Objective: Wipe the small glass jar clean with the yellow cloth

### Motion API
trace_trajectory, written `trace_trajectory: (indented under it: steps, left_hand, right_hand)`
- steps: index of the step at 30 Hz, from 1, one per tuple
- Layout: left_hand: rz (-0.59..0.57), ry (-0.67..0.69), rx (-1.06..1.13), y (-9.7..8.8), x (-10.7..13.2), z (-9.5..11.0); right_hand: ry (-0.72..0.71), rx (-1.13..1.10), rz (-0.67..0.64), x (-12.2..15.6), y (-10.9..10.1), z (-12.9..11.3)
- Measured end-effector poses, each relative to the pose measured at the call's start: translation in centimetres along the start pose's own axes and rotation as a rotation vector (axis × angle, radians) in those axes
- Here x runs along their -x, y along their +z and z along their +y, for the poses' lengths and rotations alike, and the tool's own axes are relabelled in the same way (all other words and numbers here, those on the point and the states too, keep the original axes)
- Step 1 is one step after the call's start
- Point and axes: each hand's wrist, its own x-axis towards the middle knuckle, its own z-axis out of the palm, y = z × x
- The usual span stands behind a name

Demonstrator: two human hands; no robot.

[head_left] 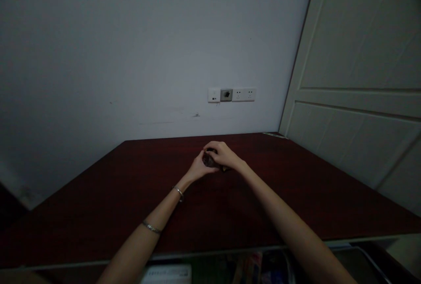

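Note:
Over the far middle of the dark red table (131,205), both hands meet around a small, dark, glossy object (208,160), perhaps see-through in part. Its kind is too dim and too covered to make out. My left hand (198,168) curls around its left and near side, thumb toward the front. From above, my right hand (225,155) bends its fingers over the object's top and right side. A small dark piece with a yellowish edge (225,168) shows just under the right hand; whether it belongs to the object I cannot tell.
A pale wall with a row of sockets (232,95) rises behind the table. To the right stands a panelled white door (355,77). Below the table's front edge, an open space holds a white box (167,273) and several dim items.

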Motion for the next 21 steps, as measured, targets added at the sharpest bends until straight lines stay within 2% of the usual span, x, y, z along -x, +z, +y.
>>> trace_trajectory:
  steps: [3,7,13,18,21]
  left_hand:
    - [0.04,-0.011,0.039,0.3,-0.2,0.1]
    - [0.125,-0.051,0.119,0.4,-0.7,-0.2]
    - [0.208,-0.048,0.079,-0.2,-1.0,-0.3]
    - [0.129,-0.032,0.077,-0.2,-0.5,0.2]
    - [0.114,-0.058,0.058,0.0,-0.2,0.4]
  right_hand:
    - [0.02,-0.033,0.067,0.0,0.4,0.4]
    - [-0.049,-0.029,0.132,1.4,1.3,-0.5]
    - [-0.132,-0.091,0.126,3.1,2.0,-1.7]
    - [0.025,-0.176,0.29,1.9,1.5,0.1]
    - [0.078,-0.193,0.313,1.3,1.1,0.6]
